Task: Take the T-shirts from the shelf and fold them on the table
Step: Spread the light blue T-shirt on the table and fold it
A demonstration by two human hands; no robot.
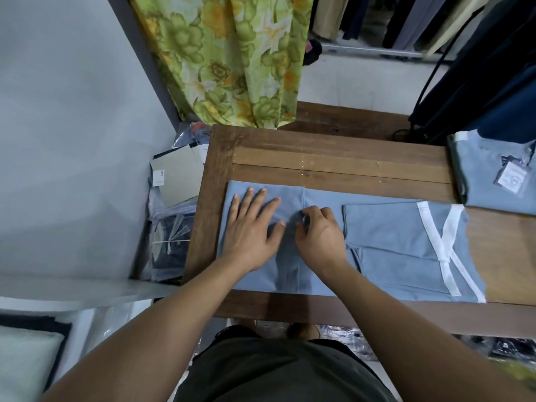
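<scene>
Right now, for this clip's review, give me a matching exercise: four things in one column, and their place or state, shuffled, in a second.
Things:
1. left hand
2. right hand
3. light blue T-shirt
4. tagged folded T-shirt

States:
A. pinches a fold of fabric
B. lies at the table's far right
C. presses flat, fingers spread
D. spread under both hands, white-striped sleeves folded in

Pairs: 1-C, 2-A, 3-D, 4-B

A: what's actually on the wooden table (333, 158)?
B: light blue T-shirt (385, 242) spread flat across mid-frame, plus another folded blue T-shirt (493, 172) with a tag at the right edge.
</scene>
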